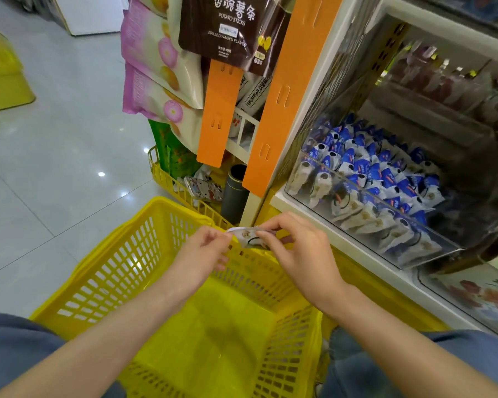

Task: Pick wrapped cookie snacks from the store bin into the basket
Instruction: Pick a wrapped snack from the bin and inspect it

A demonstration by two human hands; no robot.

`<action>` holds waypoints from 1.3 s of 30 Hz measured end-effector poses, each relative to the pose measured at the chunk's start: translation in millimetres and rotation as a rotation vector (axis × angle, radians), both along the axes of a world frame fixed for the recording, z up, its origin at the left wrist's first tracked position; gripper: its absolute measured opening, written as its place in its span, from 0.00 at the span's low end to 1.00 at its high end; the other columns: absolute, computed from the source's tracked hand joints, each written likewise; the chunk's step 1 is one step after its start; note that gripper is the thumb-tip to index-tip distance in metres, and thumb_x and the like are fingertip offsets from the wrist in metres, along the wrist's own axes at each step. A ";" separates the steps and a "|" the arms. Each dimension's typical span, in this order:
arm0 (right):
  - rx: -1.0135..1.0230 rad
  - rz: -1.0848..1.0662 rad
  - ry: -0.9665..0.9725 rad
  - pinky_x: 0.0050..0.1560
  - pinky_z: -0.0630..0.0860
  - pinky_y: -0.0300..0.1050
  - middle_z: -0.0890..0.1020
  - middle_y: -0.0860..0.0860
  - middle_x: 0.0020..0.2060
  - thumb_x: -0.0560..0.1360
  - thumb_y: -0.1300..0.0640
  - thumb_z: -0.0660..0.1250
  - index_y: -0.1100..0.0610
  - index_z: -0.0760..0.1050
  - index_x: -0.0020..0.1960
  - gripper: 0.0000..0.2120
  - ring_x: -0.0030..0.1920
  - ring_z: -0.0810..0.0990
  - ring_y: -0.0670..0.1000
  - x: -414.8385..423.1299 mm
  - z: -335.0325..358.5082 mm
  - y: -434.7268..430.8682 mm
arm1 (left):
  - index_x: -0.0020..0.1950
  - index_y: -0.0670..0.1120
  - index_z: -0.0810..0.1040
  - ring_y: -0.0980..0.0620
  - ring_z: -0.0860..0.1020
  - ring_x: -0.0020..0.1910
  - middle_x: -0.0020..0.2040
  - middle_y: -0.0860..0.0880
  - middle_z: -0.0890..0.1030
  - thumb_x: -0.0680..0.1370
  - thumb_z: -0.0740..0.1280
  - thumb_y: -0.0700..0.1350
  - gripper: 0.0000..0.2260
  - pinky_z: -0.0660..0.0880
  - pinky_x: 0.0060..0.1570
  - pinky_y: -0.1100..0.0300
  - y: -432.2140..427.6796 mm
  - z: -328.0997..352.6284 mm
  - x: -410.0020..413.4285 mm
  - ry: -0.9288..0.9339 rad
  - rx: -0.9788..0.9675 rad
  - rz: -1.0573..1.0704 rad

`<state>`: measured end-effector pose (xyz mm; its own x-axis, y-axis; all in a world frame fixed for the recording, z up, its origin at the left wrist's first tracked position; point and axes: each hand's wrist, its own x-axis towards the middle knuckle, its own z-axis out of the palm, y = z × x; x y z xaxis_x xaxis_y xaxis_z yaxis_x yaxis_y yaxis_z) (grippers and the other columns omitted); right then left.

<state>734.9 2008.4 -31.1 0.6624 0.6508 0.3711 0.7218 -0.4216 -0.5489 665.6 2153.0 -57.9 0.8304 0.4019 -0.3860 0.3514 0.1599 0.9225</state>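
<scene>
**A:** What is being held in the head view?

**B:** One wrapped cookie snack (250, 238), white with a dark curved mark, is being held between the two hands. Its left end is being pinched by the thumb and curled fingertips of the left hand (204, 249). Its right end is being pinched by the thumb and forefinger of the right hand (298, 252), and the other fingers are being kept loosely bent.

**A:** Where is it being held?

**B:** It is being held just above the far rim of the yellow basket (104, 271), toward that rim's right corner and well clear of the basket's bottom. The basket is being seen between two denim-covered legs, with grey floor tiles (55, 145) to its left.

**A:** What is being shown on the right?

**B:** The clear bin (414, 248) is being shown on the shelf, beyond the basket's far right corner. Blue-and-white packets (371, 173) are being seen heaped inside it, crowded against its front wall.

**A:** Is anything else being shown?

**B:** Orange strips (293, 90) are being seen hanging beside the bin's left edge. A brown potato-sticks bag (230, 27) and purple-and-white bags (156, 67) are being displayed near the top. Below them, a yellow wire rack (170, 180) is being seen beyond the basket's far rim.
</scene>
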 end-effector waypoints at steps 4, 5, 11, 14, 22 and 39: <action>-0.033 0.147 -0.080 0.45 0.76 0.46 0.81 0.50 0.44 0.73 0.59 0.69 0.59 0.80 0.45 0.04 0.47 0.78 0.48 0.7 -0.4 -2.0 | 0.46 0.42 0.77 0.46 0.80 0.39 0.40 0.42 0.81 0.81 0.49 0.56 0.23 0.78 0.38 0.58 3.1 6.5 -2.8 0.108 -0.338 -0.130; -0.069 0.188 -0.138 0.44 0.76 0.46 0.81 0.50 0.45 0.73 0.58 0.68 0.59 0.80 0.45 0.05 0.47 0.78 0.49 -0.6 -1.4 -2.4 | 0.48 0.42 0.78 0.46 0.81 0.40 0.42 0.42 0.83 0.80 0.51 0.56 0.22 0.79 0.39 0.59 3.9 6.8 -4.3 0.053 -0.389 -0.115; -0.192 0.289 -0.212 0.45 0.74 0.41 0.79 0.50 0.48 0.75 0.52 0.62 0.56 0.79 0.48 0.10 0.51 0.74 0.47 -5.7 -6.7 0.1 | 0.57 0.41 0.76 0.51 0.83 0.42 0.49 0.43 0.84 0.78 0.63 0.39 0.09 0.80 0.44 0.60 8.0 0.9 -6.9 -0.172 -0.296 0.030; -0.058 0.046 0.138 0.49 0.73 0.38 0.76 0.46 0.49 0.77 0.52 0.63 0.53 0.72 0.54 0.08 0.49 0.74 0.42 -10.7 -8.2 4.5 | 0.57 0.44 0.74 0.51 0.82 0.43 0.47 0.45 0.84 0.78 0.63 0.39 0.09 0.79 0.43 0.60 7.2 -0.3 -8.1 -0.183 -0.251 0.034; 0.260 -0.158 1.110 0.35 0.78 0.36 0.82 0.56 0.47 0.77 0.58 0.62 0.65 0.73 0.55 0.11 0.39 0.82 0.48 -4.8 2.8 10.1 | 0.53 0.49 0.75 0.56 0.81 0.39 0.41 0.51 0.84 0.78 0.62 0.38 0.08 0.76 0.41 0.62 3.5 -5.9 -8.4 -0.215 -0.023 -0.117; 0.005 -0.169 0.450 0.40 0.77 0.44 0.82 0.47 0.33 0.73 0.55 0.69 0.54 0.80 0.40 0.05 0.36 0.79 0.46 -5.3 -7.7 7.8 | 0.48 0.60 0.67 0.64 0.71 0.51 0.49 0.63 0.70 0.70 0.70 0.53 0.13 0.67 0.46 0.75 1.8 -19.7 -12.7 -0.320 0.750 -0.170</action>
<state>729.5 2016.1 -38.8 0.8545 0.5188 0.0261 0.3334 -0.5090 -0.7936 652.8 2154.8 -77.6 0.9269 0.3179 0.1995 0.0180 -0.5685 0.8225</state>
